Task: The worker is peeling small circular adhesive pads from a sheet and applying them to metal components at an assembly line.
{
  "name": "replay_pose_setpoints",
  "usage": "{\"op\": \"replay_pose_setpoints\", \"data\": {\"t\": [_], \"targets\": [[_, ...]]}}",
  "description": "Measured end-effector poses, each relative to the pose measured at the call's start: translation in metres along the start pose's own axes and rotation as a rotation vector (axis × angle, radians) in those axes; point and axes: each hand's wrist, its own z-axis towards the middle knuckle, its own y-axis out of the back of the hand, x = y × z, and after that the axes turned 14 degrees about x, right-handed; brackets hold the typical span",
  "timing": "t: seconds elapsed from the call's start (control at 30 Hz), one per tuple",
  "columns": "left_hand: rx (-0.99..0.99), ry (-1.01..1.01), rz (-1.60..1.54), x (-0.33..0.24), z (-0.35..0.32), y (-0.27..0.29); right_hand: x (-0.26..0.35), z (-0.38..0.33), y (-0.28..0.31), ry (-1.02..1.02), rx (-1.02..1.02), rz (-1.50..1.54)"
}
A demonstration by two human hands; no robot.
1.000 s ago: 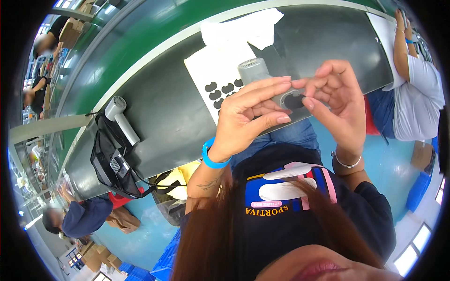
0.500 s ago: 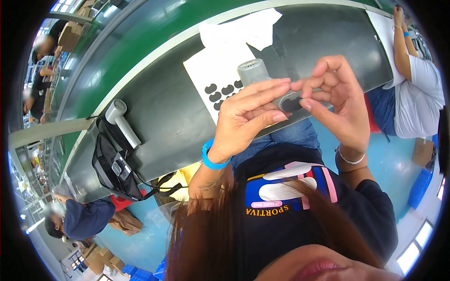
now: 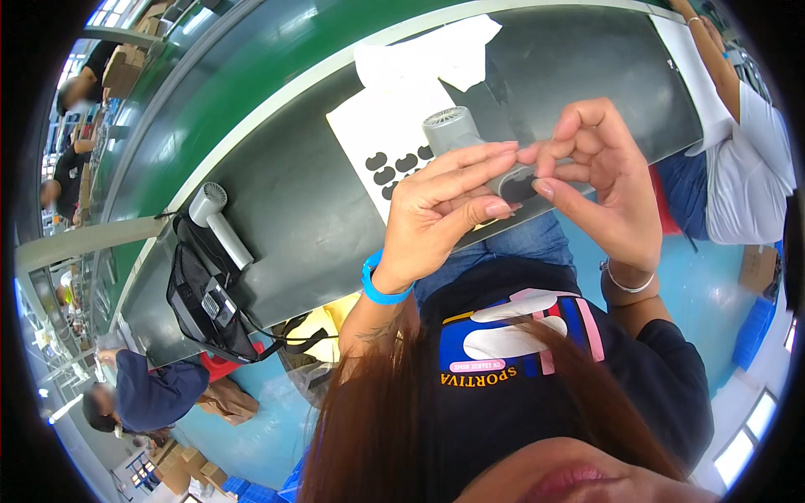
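My left hand (image 3: pixel 440 197), with a blue wristband, is closed around a grey hair dryer (image 3: pixel 450 127). The dryer's round vented end points away from me, and its other end shows a dark oval face (image 3: pixel 520 185) beside my thumb. My right hand (image 3: pixel 605 180) is curled in a pinch at that dark face, thumb and index fingertips at its edge. Whatever lies between those fingertips is too small to make out. Beyond my left hand lies a white sheet (image 3: pixel 360 126) bearing several black rounded stickers (image 3: pixel 384 174).
A second grey hair dryer (image 3: pixel 220 222) lies at the left beside an open black bag (image 3: pixel 194 289). Crumpled white material (image 3: pixel 428 54) sits at the far side of the dark worktable (image 3: pixel 293 201). Co-workers stand at the right (image 3: pixel 746 176) and lower left (image 3: pixel 159 390).
My hands and the hair dryer hold nearly the same place. At the upper right, the co-worker's arm has shifted up and outward.
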Motion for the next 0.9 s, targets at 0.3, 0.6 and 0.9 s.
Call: {"op": "replay_pose_setpoints", "data": {"t": [0.3,0.6,0.9], "targets": [[0.01,0.011,0.027,-0.0013,-0.0002,0.0003,0.0009,0.0001,-0.0011,-0.013,-0.008,0.002],[-0.021,-0.007,0.033,0.0014,0.0005,-0.0033,0.001,-0.0015,-0.001,-0.023,-0.004,-0.02],[-0.022,0.025,0.014,-0.0017,0.002,-0.0045,0.0078,-0.0006,-0.001,-0.039,-0.004,-0.069]]}}
